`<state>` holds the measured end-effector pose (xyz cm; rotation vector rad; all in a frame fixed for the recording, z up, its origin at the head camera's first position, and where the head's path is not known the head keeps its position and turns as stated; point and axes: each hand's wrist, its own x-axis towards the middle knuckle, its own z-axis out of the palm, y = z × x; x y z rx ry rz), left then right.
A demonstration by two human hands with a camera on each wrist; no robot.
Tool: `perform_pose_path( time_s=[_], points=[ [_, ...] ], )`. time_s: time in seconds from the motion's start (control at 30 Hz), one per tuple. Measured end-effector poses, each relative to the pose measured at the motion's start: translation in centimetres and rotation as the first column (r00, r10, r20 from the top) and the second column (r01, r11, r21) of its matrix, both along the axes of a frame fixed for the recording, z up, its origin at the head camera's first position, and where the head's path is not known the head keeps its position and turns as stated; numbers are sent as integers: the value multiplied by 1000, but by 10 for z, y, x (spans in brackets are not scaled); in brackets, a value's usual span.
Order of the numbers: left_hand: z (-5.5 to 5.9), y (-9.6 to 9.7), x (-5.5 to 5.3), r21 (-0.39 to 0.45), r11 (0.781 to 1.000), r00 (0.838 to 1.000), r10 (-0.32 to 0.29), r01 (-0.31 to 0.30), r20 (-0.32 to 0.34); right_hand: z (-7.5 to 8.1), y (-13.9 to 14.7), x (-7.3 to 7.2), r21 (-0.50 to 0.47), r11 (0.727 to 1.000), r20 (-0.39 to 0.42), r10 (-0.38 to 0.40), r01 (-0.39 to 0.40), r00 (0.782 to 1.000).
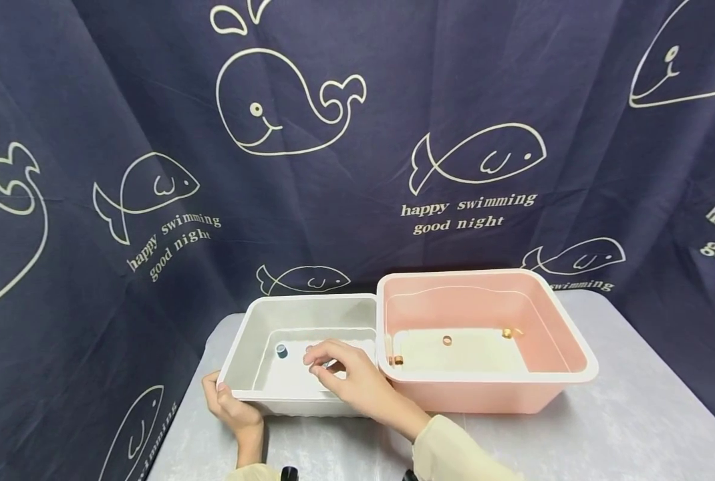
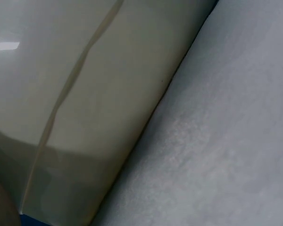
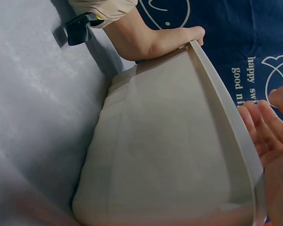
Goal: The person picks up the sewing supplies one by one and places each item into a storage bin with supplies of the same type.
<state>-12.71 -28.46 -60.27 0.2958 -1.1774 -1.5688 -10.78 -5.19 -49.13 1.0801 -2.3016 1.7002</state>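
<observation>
My left hand [image 1: 234,409] grips the left front corner of a white plastic bin [image 1: 300,395], fingers outside and thumb on the rim. Inside that bin stands a small blue, hollow cylinder [image 1: 281,350]. Over the bin's right half hangs my right hand [image 1: 348,374], with loosely bent fingers and nothing visible between them. A bit of something bluish shows through the gap under its index finger. In the right wrist view the bent fingers [image 3: 259,125] are near the rim, and the left hand [image 3: 179,38] is at the bin's far corner.
A pink bin [image 1: 490,394] stands against the white one on the right. It contains a copper-coloured ring [image 1: 447,341], a short copper-coloured tube [image 1: 398,360] by its left wall and a gold-coloured piece [image 1: 506,333]. Behind the grey-covered table [image 1: 610,374] hangs a dark blue curtain [image 1: 333,200].
</observation>
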Motion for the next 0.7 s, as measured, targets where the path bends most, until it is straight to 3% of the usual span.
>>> perform_pose_path(
  time_s=[0.27,0.6,0.7],
  points=[
    [-1,0,0,4,1000,1000,-1,1,4,-9,21,18,-62,997,-38,48,-51,998],
    [3,3,3,7,1000,1000,-13,13,9,-28,38,31,-94,995,-217,-44,24,975],
    [2,3,3,3,1000,1000,-6,6,21,-34,44,34,-118,993,-219,-42,17,975]
  ],
)
